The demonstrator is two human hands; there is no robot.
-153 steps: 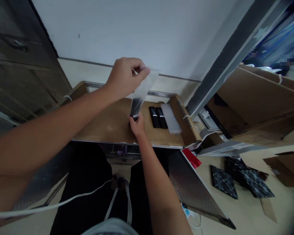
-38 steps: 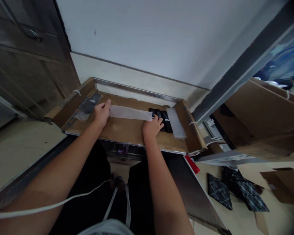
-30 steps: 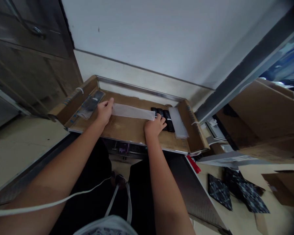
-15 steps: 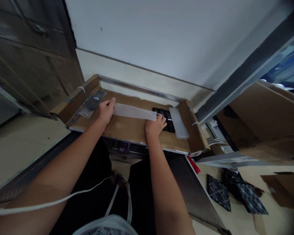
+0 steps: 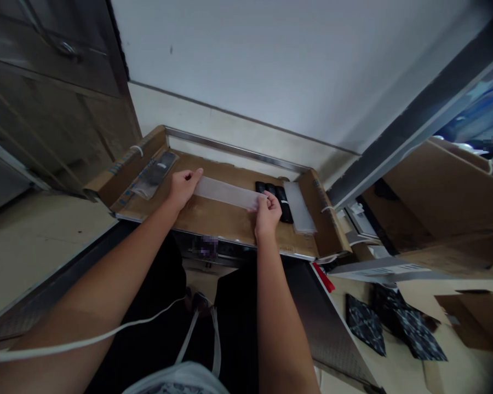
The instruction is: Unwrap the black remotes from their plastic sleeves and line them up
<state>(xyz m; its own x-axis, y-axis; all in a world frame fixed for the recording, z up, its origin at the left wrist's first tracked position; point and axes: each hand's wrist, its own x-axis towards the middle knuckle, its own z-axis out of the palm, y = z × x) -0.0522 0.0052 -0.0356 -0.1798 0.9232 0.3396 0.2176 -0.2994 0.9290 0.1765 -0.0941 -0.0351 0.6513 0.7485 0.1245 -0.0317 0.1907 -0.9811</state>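
Fig.: Translucent white plastic strip (image 5: 225,193) lying across a brown cardboard worktop (image 5: 219,223), mid-frame. Left hand (image 5: 183,189): fingers apart at its left end. Right hand (image 5: 267,214): fingers pinched together on its right end, just beside black oblong items (image 5: 286,211).

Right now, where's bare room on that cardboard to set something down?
Bare cardboard runs below the clear strip, between left hand and right hand. Crowded at right: black bars beside the white sleeve.
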